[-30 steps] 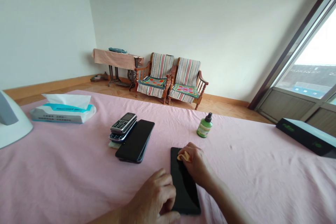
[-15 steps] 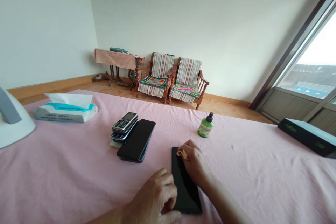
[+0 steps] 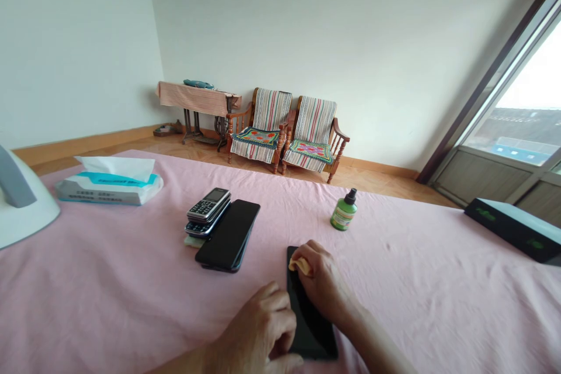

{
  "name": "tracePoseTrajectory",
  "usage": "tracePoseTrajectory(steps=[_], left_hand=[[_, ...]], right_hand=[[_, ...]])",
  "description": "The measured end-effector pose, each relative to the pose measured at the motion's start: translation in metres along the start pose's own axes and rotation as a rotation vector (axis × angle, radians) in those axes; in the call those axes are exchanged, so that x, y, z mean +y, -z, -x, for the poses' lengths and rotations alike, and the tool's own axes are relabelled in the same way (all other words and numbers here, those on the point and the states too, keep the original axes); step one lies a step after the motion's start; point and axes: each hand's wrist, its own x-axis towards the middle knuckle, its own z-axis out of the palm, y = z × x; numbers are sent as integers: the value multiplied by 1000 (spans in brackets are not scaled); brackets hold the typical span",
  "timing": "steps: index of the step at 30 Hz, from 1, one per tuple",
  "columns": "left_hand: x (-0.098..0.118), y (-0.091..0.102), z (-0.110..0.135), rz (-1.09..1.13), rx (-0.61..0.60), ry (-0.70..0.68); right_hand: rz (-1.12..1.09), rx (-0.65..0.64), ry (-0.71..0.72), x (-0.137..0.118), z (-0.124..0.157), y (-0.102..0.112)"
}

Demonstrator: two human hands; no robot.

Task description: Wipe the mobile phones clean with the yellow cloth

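A black smartphone (image 3: 309,318) lies flat, screen up, on the pink cloth in front of me. My right hand (image 3: 322,277) is closed on a small yellowish cloth (image 3: 301,266), pressed against the upper part of the screen. My left hand (image 3: 267,327) grips the phone's near left side with curled fingers, its thumb by the bottom edge. Left of the hands lies a stack of black smartphones (image 3: 230,231), with a pile of older keypad phones (image 3: 209,204) against it. A green spray bottle (image 3: 344,210) with a black top stands upright beyond my right hand.
The pink tablecloth (image 3: 131,280) has light wrinkles. A tissue pack (image 3: 109,187) lies at the far left beside a white and grey object (image 3: 26,204), cut off by the frame. A black box (image 3: 504,228) sits at the right. Two wooden armchairs (image 3: 284,128) stand beyond the table.
My right hand has moved slightly down and left across the screen with the cloth, which now shows more. My left hand stays in place on the phone.
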Motion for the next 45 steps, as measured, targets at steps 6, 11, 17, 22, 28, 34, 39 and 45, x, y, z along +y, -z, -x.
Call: tracePoseTrajectory(steps=[6,11,17,22,28,34,39,45], left_hand=[[-1,-1,-1,14,6,-14],[-1,1,1,23,19,-20],[7,4,0,38,55,44],[11,5,2,13,77,19],[6,5,1,20,104,49],[-3,1,0,26,144,26],[-4,0,0,52,150,11],[-2,2,0,73,151,27]], right_hand=[[-36,45,-29,1,-4,-4],[-64,-12,18,3,2,-6],[-43,8,4,1,-1,-7],[-59,-16,29,1,3,-5],[-77,-40,33,-3,9,-4],[-23,16,28,-4,3,-9],[-24,-31,49,-17,17,-8],[-19,-42,22,-21,20,-10]])
